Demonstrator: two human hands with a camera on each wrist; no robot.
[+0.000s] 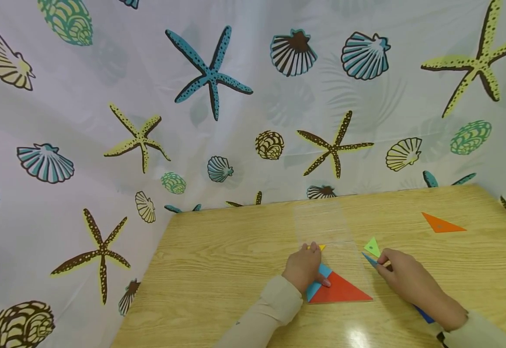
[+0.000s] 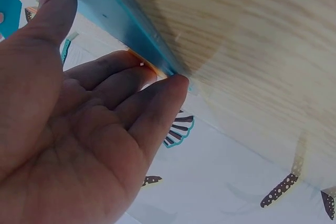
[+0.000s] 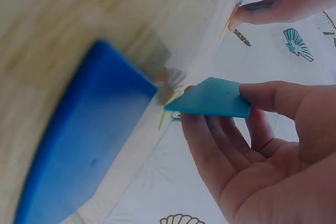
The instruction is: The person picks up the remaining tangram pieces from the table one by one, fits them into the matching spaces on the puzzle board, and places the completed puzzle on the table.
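Finding a dark blue piece [image 1: 424, 314] lying on the wooden table [image 1: 218, 261], mostly hidden beneath the right forearm [image 1: 446, 307] in the head view. Seeing far more of it in the right wrist view, though blurred and cut off at the bottom. Observing a red triangle [image 1: 339, 290] lying against a light blue piece [image 1: 325, 269] along a slanted join. Recording the left hand [image 1: 302, 267] as spread, resting the thumb near that join and extending the fingers over a yellow piece [image 1: 323, 247]. Losing much of the light blue and yellow pieces behind that hand; not establishing full outlines. Viewing the light blue face and edge more clearly from the left wrist, with fairly straight fingers alongside and only a yellow sliver showing.

Noting the right hand [image 1: 413, 275] pinching a small blue piece [image 1: 369, 259] between thumb and fingers. Seeing this piece nearly edge-on from the head, but broad and slant-sided from the right wrist. Locating a green triangle [image 1: 372, 245] just beyond, showing as a mere streak from the right wrist. Tracing a clear sheet [image 1: 322, 215], faint in outline, reaching from the red triangle toward the patterned curtain [image 1: 244, 58]; not determining over or under. Logging an orange triangle [image 1: 444, 224] well apart, far right.
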